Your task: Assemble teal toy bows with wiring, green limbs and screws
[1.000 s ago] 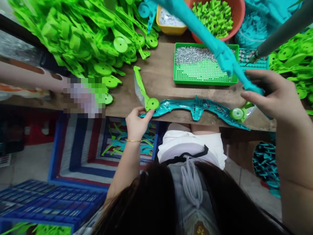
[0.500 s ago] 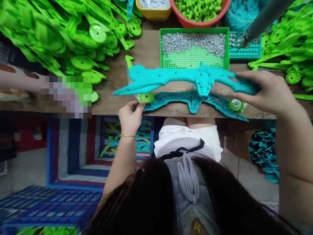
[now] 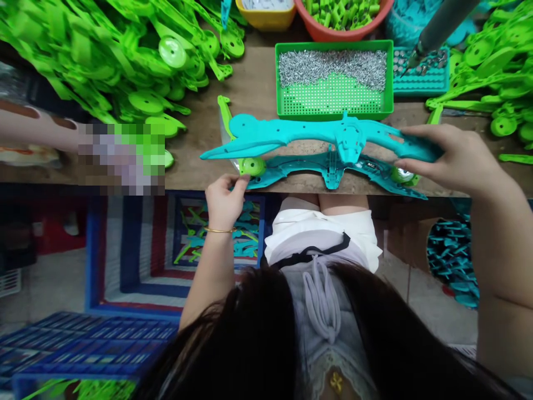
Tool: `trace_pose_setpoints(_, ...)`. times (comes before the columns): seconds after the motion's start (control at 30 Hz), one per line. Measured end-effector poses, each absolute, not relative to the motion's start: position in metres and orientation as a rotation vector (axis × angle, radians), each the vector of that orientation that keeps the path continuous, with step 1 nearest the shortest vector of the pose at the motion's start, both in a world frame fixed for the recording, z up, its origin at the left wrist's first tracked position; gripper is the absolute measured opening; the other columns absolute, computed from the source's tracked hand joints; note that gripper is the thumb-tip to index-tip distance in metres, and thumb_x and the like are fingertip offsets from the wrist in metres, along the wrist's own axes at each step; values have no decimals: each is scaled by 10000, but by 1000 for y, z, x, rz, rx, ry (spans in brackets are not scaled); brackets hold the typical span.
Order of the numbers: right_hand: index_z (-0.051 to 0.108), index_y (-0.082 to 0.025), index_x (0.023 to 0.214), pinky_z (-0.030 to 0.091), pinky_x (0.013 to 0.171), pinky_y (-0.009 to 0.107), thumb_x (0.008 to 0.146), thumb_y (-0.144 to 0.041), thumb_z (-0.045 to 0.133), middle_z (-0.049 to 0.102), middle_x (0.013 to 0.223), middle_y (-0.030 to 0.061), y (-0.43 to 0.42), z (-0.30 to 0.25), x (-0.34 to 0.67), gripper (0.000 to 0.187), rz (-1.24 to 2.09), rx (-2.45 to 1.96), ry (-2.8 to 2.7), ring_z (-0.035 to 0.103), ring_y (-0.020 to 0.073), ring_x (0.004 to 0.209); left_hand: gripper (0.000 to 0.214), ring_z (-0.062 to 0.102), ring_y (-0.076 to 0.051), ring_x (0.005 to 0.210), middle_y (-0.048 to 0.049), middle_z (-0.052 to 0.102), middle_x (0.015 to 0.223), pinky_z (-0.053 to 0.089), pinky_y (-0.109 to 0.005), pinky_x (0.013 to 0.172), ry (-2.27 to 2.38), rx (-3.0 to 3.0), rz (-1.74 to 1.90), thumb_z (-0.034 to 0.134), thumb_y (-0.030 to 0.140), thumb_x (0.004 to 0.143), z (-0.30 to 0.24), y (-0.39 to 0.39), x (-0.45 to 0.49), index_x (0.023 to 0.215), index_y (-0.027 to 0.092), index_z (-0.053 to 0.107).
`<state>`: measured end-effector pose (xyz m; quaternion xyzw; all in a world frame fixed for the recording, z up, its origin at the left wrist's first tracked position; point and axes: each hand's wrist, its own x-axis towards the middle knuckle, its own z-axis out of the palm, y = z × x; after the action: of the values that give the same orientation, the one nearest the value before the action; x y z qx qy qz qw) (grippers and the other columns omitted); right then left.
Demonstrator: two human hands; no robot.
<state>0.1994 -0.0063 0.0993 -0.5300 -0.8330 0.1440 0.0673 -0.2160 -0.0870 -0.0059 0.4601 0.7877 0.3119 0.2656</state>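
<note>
A teal bow-shaped lower shell (image 3: 333,169) lies along the near edge of the wooden table (image 3: 254,91), with a green wheel (image 3: 252,165) at its left end and another at its right. My left hand (image 3: 225,200) pinches the shell's left end beside the green wheel. My right hand (image 3: 449,158) grips the right end of a matching teal upper shell (image 3: 308,133) and holds it level just above the lower one.
A green tray of small metal screws (image 3: 333,80) sits behind the shells, a teal tray (image 3: 422,78) beside it under a grey tool (image 3: 441,22). Green parts are piled at left (image 3: 125,55) and right (image 3: 491,72). A blurred person's arm (image 3: 37,130) reaches in from the left.
My right hand swung the upper teal shell down from a steep tilt to level over the lower shell, then lowered it closer. My left hand stayed on the left end.
</note>
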Motion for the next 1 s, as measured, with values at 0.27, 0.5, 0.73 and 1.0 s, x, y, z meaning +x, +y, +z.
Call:
trace_pose_setpoints(0.27,629,-222,1304,510,970,414,815,-513,654,698,1243,82,-8,100,193,570,504,-1596,-2484,664,298,1099,278,596,-141,579,13,631,612,474,-257,665,2106,1270,844,615,446,823,0,-96,-211,791,177,677)
trace_pose_setpoints(0.5,622,-206,1314,499,989,431,805,-515,661,679,1277,100,-2,94,194,597,648,-1631,-2545,649,308,1124,321,653,-185,750,-31,696,751,464,-280,753,2176,1404,788,536,468,882,-4,-100,-209,905,180,676)
trace_pose_setpoints(0.73,621,-242,1313,503,992,442,799,-536,659,692,1251,84,-2,78,198,594,708,-1565,-2599,661,300,1101,315,593,-139,553,-10,650,668,472,-253,563,1911,1072,960,697,472,745,-8,-105,-213,773,168,618)
trace_pose_setpoints(1.0,623,-317,1299,531,905,442,784,-605,645,714,1202,66,0,70,202,590,649,-1554,-2627,681,307,1032,589,654,-115,617,-14,701,896,553,-249,579,1526,641,1123,886,345,538,-1,-117,-223,996,198,547)
